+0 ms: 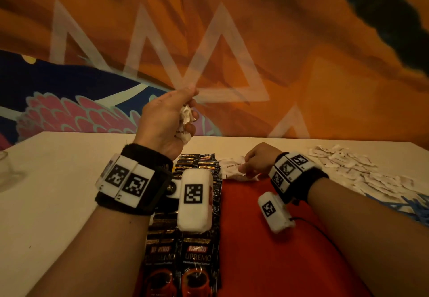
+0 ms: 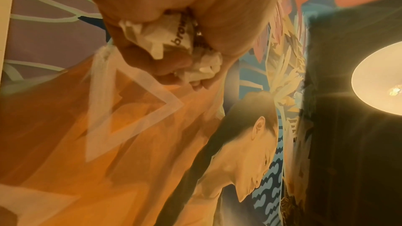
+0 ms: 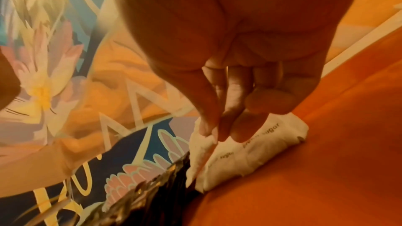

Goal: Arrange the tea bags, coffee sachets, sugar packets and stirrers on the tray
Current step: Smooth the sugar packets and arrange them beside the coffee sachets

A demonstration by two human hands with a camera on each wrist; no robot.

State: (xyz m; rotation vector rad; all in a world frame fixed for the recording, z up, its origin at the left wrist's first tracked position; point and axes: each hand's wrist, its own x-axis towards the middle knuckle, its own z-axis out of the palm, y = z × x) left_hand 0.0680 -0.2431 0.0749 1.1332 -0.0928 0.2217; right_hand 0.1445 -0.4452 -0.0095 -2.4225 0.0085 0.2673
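The left hand [image 1: 167, 120] is raised above the desk [image 1: 58, 203], its grip curled tight round a bunch of white sugar packets [image 2: 174, 40]. The right hand [image 1: 260, 159] is low at the tray's [image 1: 267, 250] 12 o'clock edge, fingertips [image 3: 217, 131] pinching laid packets [image 3: 250, 152] just beside the black coffee sachets [image 1: 197, 257]. More loose packets [image 1: 359, 171] lie at 2 o'clock, blue stirrers [image 1: 413, 206] at 3.
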